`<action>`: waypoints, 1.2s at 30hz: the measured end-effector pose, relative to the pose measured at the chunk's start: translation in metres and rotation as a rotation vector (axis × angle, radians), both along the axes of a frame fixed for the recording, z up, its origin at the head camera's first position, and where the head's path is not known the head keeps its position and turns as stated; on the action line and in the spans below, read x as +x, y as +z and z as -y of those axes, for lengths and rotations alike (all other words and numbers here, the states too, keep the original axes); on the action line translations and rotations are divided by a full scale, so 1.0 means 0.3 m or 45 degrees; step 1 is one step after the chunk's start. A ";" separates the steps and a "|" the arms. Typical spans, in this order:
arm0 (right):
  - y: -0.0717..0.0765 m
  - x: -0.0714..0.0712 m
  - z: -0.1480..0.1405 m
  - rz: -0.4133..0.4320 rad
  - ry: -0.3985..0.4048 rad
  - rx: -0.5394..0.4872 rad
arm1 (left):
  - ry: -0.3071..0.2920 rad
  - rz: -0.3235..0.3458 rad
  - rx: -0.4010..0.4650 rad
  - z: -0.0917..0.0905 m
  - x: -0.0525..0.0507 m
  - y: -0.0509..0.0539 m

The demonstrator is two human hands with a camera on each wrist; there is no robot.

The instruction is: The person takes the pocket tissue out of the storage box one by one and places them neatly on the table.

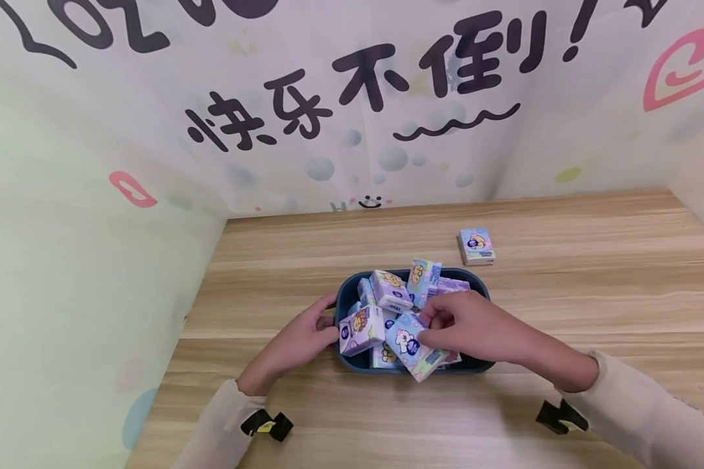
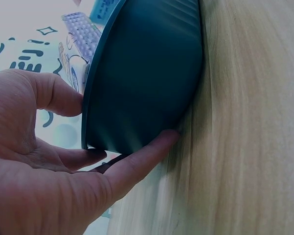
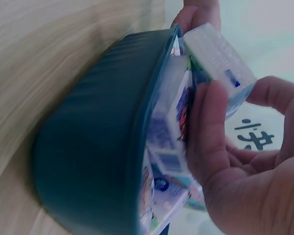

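A dark teal plastic basket (image 1: 352, 365) holds several small tissue packs with cartoon prints in blue and purple. At its left end, my left hand (image 1: 300, 337) rests against the outside, thumb near the rim and fingers along the wall. My right hand (image 1: 475, 326) pinches a blue tissue pack (image 1: 413, 345) between thumb and fingers, tilted over the basket's near rim. In the right wrist view, that pack (image 3: 217, 58) sits above the other packs, and some fingertips touch a purple tissue pack (image 3: 169, 115) below. Other packs are partly hidden by my right hand.
One more blue tissue pack (image 1: 476, 246) lies on the wood-grain table (image 1: 293, 247), behind the basket's right end. A printed white cloth (image 1: 352, 163) stands as a wall at the table's far edge, and a pale wall (image 1: 64, 260) borders the left.
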State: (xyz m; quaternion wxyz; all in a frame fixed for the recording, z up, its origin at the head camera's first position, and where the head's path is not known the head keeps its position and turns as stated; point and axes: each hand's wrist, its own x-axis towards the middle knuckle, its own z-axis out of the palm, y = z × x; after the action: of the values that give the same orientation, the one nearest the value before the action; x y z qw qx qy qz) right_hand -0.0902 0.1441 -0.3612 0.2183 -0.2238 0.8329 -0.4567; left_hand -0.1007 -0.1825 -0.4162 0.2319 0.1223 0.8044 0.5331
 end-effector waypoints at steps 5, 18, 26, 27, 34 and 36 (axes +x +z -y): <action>-0.016 -0.001 -0.036 0.053 0.002 -0.086 | 0.013 0.003 -0.009 -0.001 0.002 0.000; 0.001 -0.034 -0.140 0.060 -0.123 -0.085 | 0.022 0.006 -0.008 0.001 0.004 0.000; -0.014 -0.095 -0.228 0.088 -0.241 -0.063 | 0.018 -0.001 -0.009 0.000 0.004 0.000; -0.017 -0.104 -0.239 0.088 -0.259 -0.066 | 0.018 -0.002 -0.009 0.000 0.004 0.000; -0.049 -0.159 -0.313 0.112 -0.374 -0.074 | 0.010 -0.003 -0.006 -0.001 0.002 -0.001; -0.059 -0.175 -0.334 0.119 -0.401 -0.079 | 0.007 -0.002 -0.002 -0.001 0.002 -0.002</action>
State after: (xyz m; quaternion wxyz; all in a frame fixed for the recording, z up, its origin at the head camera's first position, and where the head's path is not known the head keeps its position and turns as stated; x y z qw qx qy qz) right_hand -0.1428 0.2441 -0.3788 0.1756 -0.0758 0.8321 -0.5206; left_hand -0.1002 -0.1821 -0.4167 0.2299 0.1202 0.8053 0.5331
